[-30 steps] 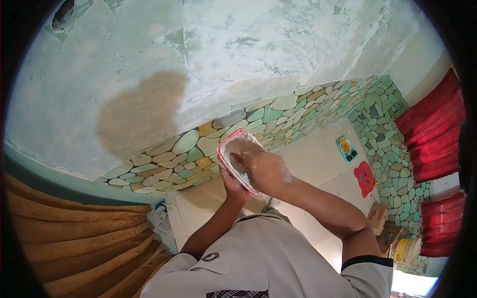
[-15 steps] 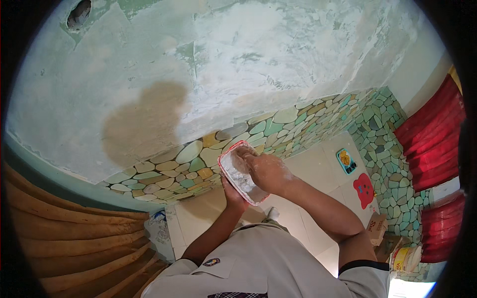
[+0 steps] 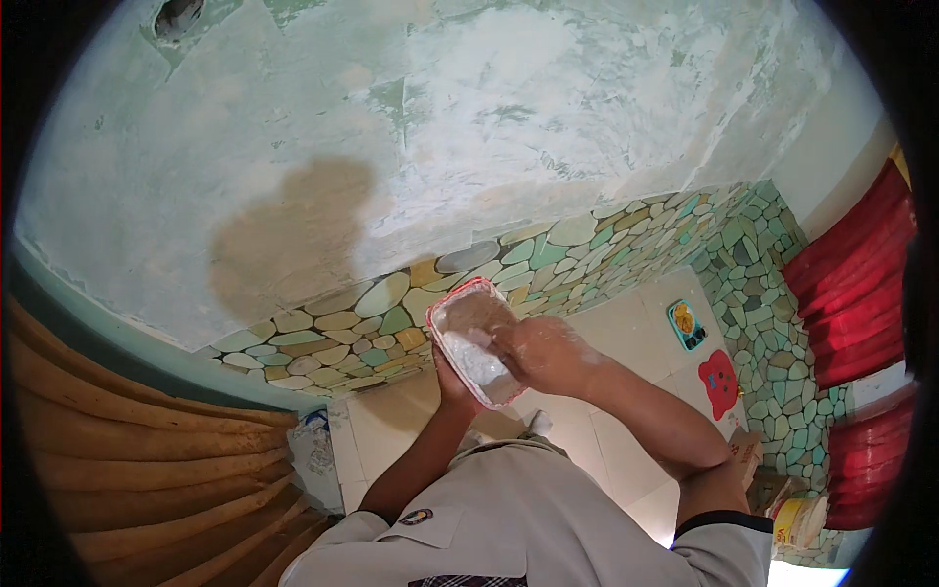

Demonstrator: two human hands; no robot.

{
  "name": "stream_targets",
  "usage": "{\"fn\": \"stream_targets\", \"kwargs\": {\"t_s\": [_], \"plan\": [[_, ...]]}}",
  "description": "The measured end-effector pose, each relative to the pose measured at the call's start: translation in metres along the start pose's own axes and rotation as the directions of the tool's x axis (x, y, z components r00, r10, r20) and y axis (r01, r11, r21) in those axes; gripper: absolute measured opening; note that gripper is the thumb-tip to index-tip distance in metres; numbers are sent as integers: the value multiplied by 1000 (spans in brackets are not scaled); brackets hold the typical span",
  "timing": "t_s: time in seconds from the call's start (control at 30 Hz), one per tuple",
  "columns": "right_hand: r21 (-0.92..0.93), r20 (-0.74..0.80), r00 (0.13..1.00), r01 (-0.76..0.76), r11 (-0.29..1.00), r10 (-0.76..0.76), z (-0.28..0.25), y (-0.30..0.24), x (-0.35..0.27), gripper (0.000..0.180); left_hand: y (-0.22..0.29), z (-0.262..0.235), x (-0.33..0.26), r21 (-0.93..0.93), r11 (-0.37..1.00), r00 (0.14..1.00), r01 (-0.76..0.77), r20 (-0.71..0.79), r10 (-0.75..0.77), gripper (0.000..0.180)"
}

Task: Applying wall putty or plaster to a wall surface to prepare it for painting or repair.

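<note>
A rectangular tub (image 3: pixel 441 344) with a red-and-white rim is held up in front of my body. White paste (image 3: pixel 477 360) is smeared over its inside. My left hand (image 3: pixel 451 383) grips the tub from its left side and below, with most of its fingers hidden behind it. My right hand (image 3: pixel 550 354) is closed over the tub's right rim, its fingertips down toward the paste. White smears mark the back of this hand. What it holds, if anything, is hidden by the fingers.
Ahead rises a wall (image 3: pixel 528 108) patchily coated in white over green, with a hole (image 3: pixel 179 18) at upper left. Stone-patterned cladding (image 3: pixel 381 293) runs below. A brown curtain (image 3: pixel 147 445) hangs left, red curtains (image 3: pixel 851 274) right. On the floor lie a teal tray (image 3: pixel 687 325) and red mat (image 3: pixel 718 384).
My right hand has moved from the tub's far end down and right, toward its nearer right edge. The tub has barely moved in my left hand.
</note>
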State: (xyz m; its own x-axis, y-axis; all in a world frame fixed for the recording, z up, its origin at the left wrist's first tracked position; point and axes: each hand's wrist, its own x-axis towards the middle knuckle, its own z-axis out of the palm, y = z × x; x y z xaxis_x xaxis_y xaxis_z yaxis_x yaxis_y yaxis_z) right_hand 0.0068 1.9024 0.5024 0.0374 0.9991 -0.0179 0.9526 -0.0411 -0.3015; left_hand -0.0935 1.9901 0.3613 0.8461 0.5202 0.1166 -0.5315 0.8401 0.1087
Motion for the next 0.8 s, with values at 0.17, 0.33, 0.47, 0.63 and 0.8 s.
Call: {"fn": "stream_targets", "kwargs": {"t_s": [0.17,0.33,0.47,0.63,0.8], "plan": [[-105,-50,974,-224,969,220,3,-9,1,27,-4,19,2,82,993,994,-84,-56,89,62],[-5,-78,977,-202,979,201,22,-7,7,21,-3,-3,-3,153,987,975,-42,-212,74,60],[259,-189,972,-84,962,136,36,1,8,19,-3,-11,-8,234,970,947,-64,-292,133,61],[382,-195,971,-56,922,140,12,-5,4,20,4,-11,-5,202,975,950,-89,-277,144,61],[427,-252,968,107,898,4,6,-16,2,25,10,-16,-6,156,987,991,-36,-122,55,59]]}}
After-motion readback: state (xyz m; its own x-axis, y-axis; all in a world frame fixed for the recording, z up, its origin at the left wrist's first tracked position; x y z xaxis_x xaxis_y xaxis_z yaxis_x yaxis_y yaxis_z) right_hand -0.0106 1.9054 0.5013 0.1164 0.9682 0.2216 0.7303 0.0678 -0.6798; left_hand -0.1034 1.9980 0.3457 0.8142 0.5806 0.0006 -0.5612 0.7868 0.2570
